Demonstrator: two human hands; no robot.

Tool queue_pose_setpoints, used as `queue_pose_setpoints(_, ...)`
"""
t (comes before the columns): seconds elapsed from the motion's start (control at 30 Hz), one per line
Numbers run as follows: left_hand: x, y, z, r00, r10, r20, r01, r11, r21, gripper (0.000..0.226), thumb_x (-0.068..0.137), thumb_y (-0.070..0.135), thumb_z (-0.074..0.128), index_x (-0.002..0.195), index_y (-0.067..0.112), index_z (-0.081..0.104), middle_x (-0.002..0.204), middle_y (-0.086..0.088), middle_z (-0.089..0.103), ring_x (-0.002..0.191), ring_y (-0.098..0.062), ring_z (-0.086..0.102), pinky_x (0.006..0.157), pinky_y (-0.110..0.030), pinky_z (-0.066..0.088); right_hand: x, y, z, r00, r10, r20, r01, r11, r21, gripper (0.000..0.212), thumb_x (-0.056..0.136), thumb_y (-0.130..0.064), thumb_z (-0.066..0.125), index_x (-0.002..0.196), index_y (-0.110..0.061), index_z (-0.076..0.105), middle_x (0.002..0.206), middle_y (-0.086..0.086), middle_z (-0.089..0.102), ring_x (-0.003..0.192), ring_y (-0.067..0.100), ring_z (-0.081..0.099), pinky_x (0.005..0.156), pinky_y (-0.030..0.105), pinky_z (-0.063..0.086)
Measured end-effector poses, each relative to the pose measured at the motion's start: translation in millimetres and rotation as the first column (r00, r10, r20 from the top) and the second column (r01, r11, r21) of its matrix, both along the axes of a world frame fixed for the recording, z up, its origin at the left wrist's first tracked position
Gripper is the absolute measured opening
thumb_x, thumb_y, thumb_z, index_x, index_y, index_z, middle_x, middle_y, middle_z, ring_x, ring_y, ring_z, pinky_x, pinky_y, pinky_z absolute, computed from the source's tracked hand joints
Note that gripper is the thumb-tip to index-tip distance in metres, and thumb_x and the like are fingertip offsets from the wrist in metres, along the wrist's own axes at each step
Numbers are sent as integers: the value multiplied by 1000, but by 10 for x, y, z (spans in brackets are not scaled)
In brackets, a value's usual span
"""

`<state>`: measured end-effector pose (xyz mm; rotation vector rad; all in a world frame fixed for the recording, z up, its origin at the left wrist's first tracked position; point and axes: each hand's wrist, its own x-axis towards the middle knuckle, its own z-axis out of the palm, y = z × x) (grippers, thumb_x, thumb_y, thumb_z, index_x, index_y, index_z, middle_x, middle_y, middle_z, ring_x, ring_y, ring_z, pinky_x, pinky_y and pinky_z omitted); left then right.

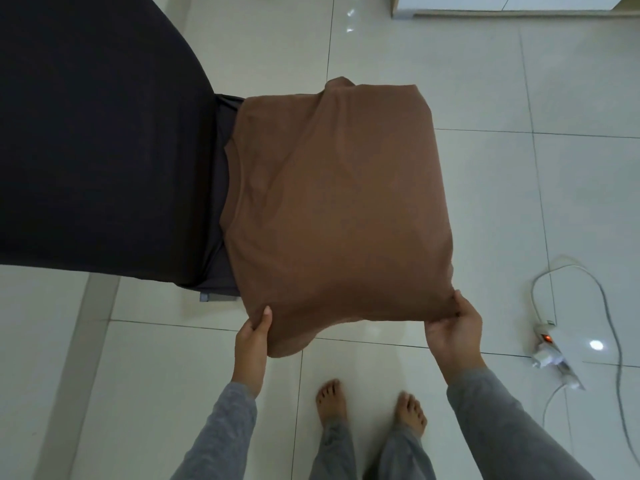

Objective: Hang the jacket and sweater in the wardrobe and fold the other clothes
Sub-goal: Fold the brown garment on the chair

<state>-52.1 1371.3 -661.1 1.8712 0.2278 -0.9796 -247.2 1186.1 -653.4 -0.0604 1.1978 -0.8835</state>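
You're on the folding step: your left hand (252,342) and right hand (454,329) are pinching the near corners of the brown top (332,202), fingers (265,317) curled. It's lying spread over the dark bench (86,133) edge. Next probably calls for carrying both corners forward evenly.

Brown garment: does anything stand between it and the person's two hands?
Nothing visible does. The left hand pinches the near left corner of the brown garment, and the right hand grips its near right corner.
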Motion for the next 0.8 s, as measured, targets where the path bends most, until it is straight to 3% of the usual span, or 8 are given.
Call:
queue_pose_setpoints(0.13, 14, 11, 95, 987, 158, -27, -159, 986, -40, 22, 93, 38, 53, 108, 23, 60, 105, 1, 66, 98, -19, 62, 76, -27, 49, -25, -8, 63, 999, -37, 2, 37, 995, 90, 26, 99, -32, 45, 107, -17, 64, 87, -7, 74, 82, 6, 70, 64, 21, 56)
queue_pose_setpoints(0.27, 62, -44, 229, 967, 252, -40, -255, 963, -93, 28, 93, 40, 53, 114, 25, 62, 108, -2, 68, 98, -24, 64, 80, -36, 54, -39, -49, 130, 974, -85, -209, 98, 994, 53, 16, 99, -24, 45, 108, -22, 59, 106, -7, 66, 90, 9, 64, 60, 21, 55)
queue_pose_setpoints(0.37, 128, -149, 378, 955, 296, -22, -296, 945, -139, 24, 94, 39, 51, 110, 25, 63, 101, 0, 69, 91, -21, 65, 71, -32, 54, -22, -88, 222, 915, -67, -398, 70, 998, -7, 14, 99, -20, 43, 96, -24, 56, 97, -7, 61, 82, 9, 59, 59, 25, 49)
queue_pose_setpoints(0.47, 211, -291, 492, 949, 316, -4, -311, 934, -177, 27, 95, 35, 51, 114, 19, 62, 109, -3, 67, 95, -18, 63, 79, -32, 51, 25, -154, 294, 825, -46, -563, 21, 998, -51, 18, 99, -18, 41, 107, -13, 57, 94, -2, 59, 83, 17, 58, 65, 32, 53)
queue_pose_setpoints(0.57, 308, -447, 572, 944, 329, 18, -319, 926, -203, 30, 96, 33, 51, 118, 16, 61, 113, -5, 65, 96, -15, 62, 85, -30, 49, 67, -234, 305, 716, -46, -697, 15, 999, -51, 29, 98, -19, 42, 117, -5, 58, 107, 7, 58, 91, 24, 58, 67, 34, 54)
queue_pose_setpoints(0.8, 635, -958, 681, 939, 342, -21, -336, 905, -259, 16, 93, 31, 57, 101, 22, 68, 108, -4, 69, 102, -19, 64, 92, -37, 50, 168, -526, 346, 615, -20, -788, -112, 987, -113, 29, 97, -17, 40, 111, -4, 62, 105, 8, 61, 88, 21, 60, 73, 28, 51)
